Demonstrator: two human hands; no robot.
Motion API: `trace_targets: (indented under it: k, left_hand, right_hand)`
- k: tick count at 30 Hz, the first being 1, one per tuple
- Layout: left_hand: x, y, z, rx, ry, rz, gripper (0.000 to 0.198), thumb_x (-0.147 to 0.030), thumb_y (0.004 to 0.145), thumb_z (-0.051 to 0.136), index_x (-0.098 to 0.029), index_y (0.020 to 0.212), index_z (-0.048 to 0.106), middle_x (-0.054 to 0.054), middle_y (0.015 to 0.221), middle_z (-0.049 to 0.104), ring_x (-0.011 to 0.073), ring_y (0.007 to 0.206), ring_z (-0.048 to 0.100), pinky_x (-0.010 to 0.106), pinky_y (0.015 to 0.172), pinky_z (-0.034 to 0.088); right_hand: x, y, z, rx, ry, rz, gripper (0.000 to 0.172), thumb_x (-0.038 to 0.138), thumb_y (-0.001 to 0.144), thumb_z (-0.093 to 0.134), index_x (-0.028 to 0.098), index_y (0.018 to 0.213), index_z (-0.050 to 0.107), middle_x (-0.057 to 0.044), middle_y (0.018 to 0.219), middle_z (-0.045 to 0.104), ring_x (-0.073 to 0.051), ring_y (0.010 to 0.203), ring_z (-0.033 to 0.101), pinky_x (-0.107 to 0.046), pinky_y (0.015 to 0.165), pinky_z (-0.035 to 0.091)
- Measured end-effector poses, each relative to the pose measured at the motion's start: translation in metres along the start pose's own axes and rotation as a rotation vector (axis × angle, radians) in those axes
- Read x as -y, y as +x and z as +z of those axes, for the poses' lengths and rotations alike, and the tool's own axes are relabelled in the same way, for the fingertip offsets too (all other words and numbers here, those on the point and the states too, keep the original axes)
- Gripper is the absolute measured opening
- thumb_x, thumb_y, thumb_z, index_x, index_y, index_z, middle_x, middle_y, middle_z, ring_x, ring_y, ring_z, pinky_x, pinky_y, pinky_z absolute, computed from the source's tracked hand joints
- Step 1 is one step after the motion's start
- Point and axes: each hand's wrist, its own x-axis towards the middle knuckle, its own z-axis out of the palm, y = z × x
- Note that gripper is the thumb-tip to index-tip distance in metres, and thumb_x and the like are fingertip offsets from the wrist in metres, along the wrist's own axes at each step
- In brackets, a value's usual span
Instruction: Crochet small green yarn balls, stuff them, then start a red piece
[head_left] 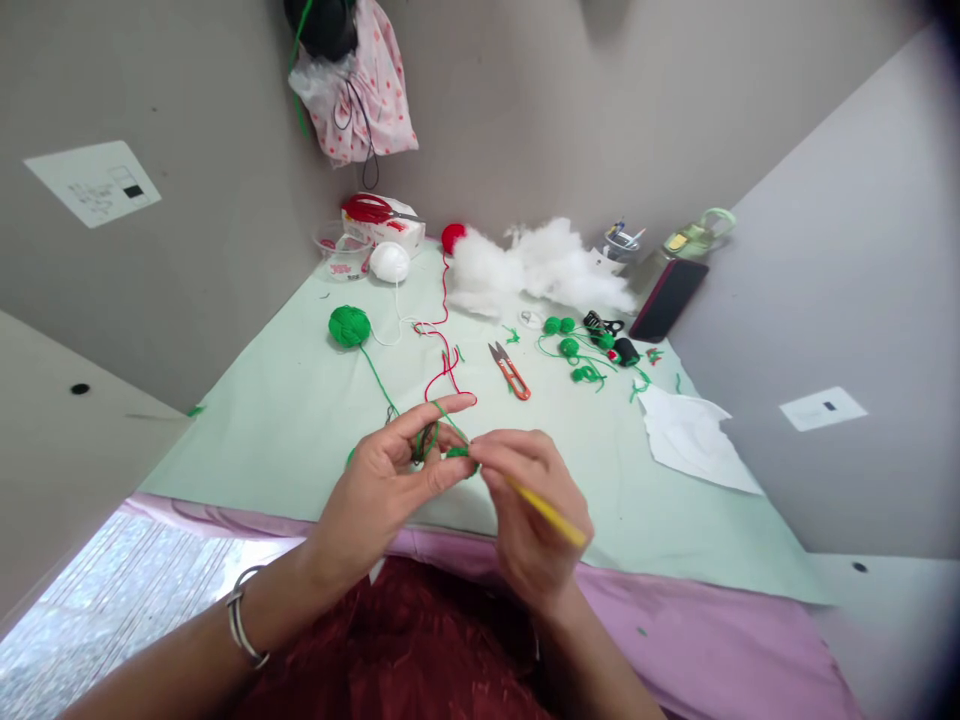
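Note:
My left hand pinches a small green crochet piece, and a green strand runs over its raised forefinger back to a green yarn ball on the pale green table cover. Gripped in my right hand is a yellow crochet hook, whose tip sits at the crochet piece. Both hands hover over the table's near edge, fingers closed.
Orange thread snips lie mid-table beside red yarn. White stuffing, small green crocheted balls, a dark phone, white paper, a white ball and a box with red scissors sit further back.

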Motion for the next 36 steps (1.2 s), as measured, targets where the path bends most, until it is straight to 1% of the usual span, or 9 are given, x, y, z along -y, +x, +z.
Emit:
trace_targets:
  k: [3,6,10,14,19,24,27,32,36]
  left_hand:
    - [-0.001,0.003,0.001,0.054,-0.172,-0.136,0.042,-0.027,0.084,0.081,-0.028,0.125,0.074,-0.002,0.086,0.065,0.0108,0.083,0.057,0.024,0.086,0.046]
    - [-0.004,0.007,-0.001,0.093,-0.282,-0.232,0.034,-0.026,0.085,0.078,-0.023,0.119,0.078,-0.001,0.081,0.062,0.0095,0.072,0.053,0.025,0.081,0.047]
    - [-0.006,0.007,-0.003,0.061,-0.203,-0.147,0.04,-0.024,0.082,0.079,-0.024,0.122,0.076,0.001,0.088,0.065,0.0137,0.081,0.057,0.028,0.083,0.047]
    - [-0.003,0.004,-0.004,0.071,-0.021,-0.059,0.047,-0.028,0.083,0.08,-0.028,0.13,0.071,0.002,0.092,0.068,0.0172,0.091,0.061,0.031,0.091,0.048]
    - [-0.004,0.002,-0.008,0.082,0.122,-0.024,0.043,-0.033,0.089,0.076,-0.03,0.132,0.07,0.002,0.097,0.066,0.0174,0.094,0.06,0.03,0.091,0.047]
    - [-0.004,0.004,-0.003,0.079,0.023,-0.049,0.055,-0.03,0.086,0.079,-0.027,0.139,0.063,0.001,0.096,0.068,0.0166,0.093,0.061,0.031,0.093,0.045]
    - [-0.004,0.006,-0.001,0.065,-0.062,-0.091,0.057,-0.026,0.085,0.078,-0.026,0.14,0.063,0.001,0.093,0.066,0.0161,0.09,0.059,0.03,0.091,0.043]
    - [-0.006,0.007,-0.006,0.144,-0.23,-0.2,0.046,-0.02,0.08,0.075,-0.025,0.126,0.074,0.001,0.093,0.06,0.0144,0.085,0.051,0.027,0.083,0.042]
    - [-0.005,0.007,-0.007,0.208,-0.23,-0.188,0.042,-0.021,0.08,0.073,-0.023,0.122,0.077,0.002,0.092,0.059,0.0149,0.086,0.051,0.026,0.082,0.042]
  right_hand:
    - [-0.003,-0.005,-0.001,0.003,-0.144,-0.136,0.037,0.012,0.095,0.064,0.034,0.123,0.074,-0.007,0.111,0.074,-0.022,0.096,0.07,-0.038,0.077,0.06]
    - [-0.002,0.001,-0.005,-0.038,0.012,-0.046,0.03,0.012,0.097,0.061,0.03,0.116,0.076,-0.006,0.101,0.074,-0.02,0.087,0.069,-0.036,0.072,0.058]
    - [0.001,0.013,-0.007,-0.093,0.339,0.187,0.019,0.023,0.101,0.058,0.025,0.098,0.077,-0.004,0.085,0.072,-0.016,0.068,0.063,-0.034,0.062,0.053]
    - [-0.001,0.014,-0.004,-0.009,0.369,0.234,0.015,0.027,0.099,0.063,0.025,0.097,0.078,-0.006,0.092,0.076,-0.02,0.084,0.067,-0.032,0.066,0.053]
    - [-0.007,0.011,-0.005,-0.024,0.46,0.323,0.016,0.026,0.1,0.062,0.025,0.099,0.078,-0.004,0.091,0.076,-0.015,0.071,0.06,-0.029,0.061,0.049]
    - [-0.003,0.011,-0.005,-0.004,0.373,0.259,0.015,0.026,0.098,0.064,0.025,0.098,0.079,-0.005,0.09,0.074,-0.017,0.078,0.064,-0.032,0.065,0.053]
    - [-0.002,0.012,-0.005,-0.008,0.403,0.26,0.015,0.027,0.098,0.064,0.024,0.098,0.079,-0.005,0.09,0.071,-0.016,0.073,0.064,-0.032,0.064,0.056]
    - [-0.007,0.017,-0.007,-0.049,0.59,0.418,0.02,0.032,0.098,0.063,0.019,0.088,0.074,-0.003,0.079,0.067,-0.013,0.059,0.061,-0.026,0.052,0.053]
    - [-0.011,0.02,-0.008,-0.031,0.752,0.553,0.021,0.034,0.096,0.065,0.019,0.083,0.071,0.0,0.07,0.062,-0.01,0.053,0.052,-0.021,0.046,0.045]
